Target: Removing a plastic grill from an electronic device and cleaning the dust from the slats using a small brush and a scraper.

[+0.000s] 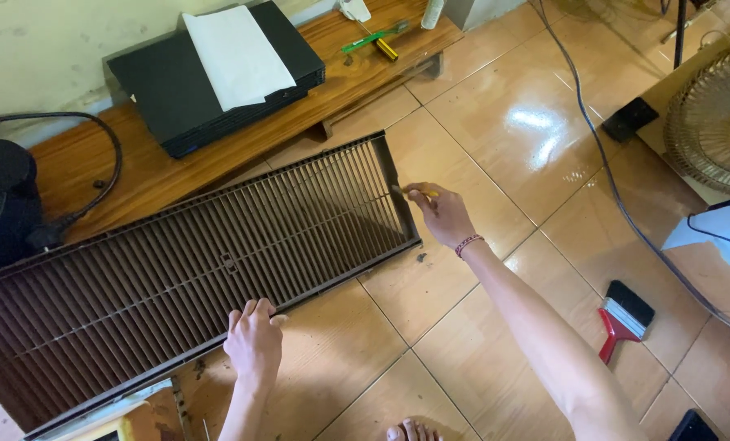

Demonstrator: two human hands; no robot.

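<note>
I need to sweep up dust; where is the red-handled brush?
The red-handled brush lies on the tiled floor at lower right of the head view, beyond the right forearm.

Bare tiles (479,122) right of grille (177,269); brush (624,317) beyond.
</note>
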